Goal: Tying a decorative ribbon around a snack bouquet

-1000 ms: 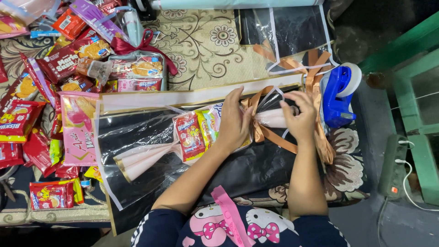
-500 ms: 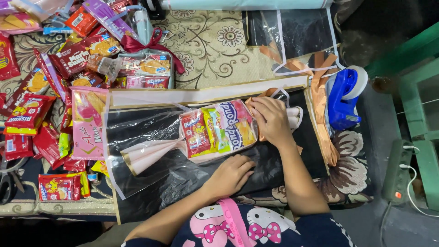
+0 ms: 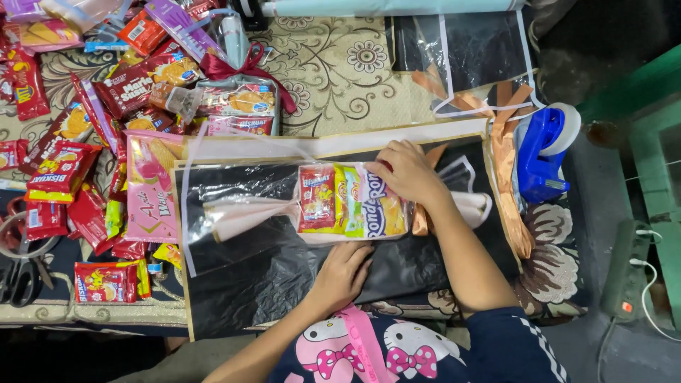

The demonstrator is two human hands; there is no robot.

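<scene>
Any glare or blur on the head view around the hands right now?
Head view: sharp overall; pale glare streaks on the black plastic sheet near the left hand; right hand and snack packets evenly lit; right edge falls dark.

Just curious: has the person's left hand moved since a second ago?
Yes. The left hand left the bundle of snack packets and dropped toward the person, onto the black plastic sheet.

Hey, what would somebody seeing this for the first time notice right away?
First, the snack bouquet lying mid-frame on black wrapping sheet, with the right hand pressing its packets and the left hand flat on the sheet below. Next, the heap of red snack packets on the left, then the blue tape dispenser on the right.
</scene>
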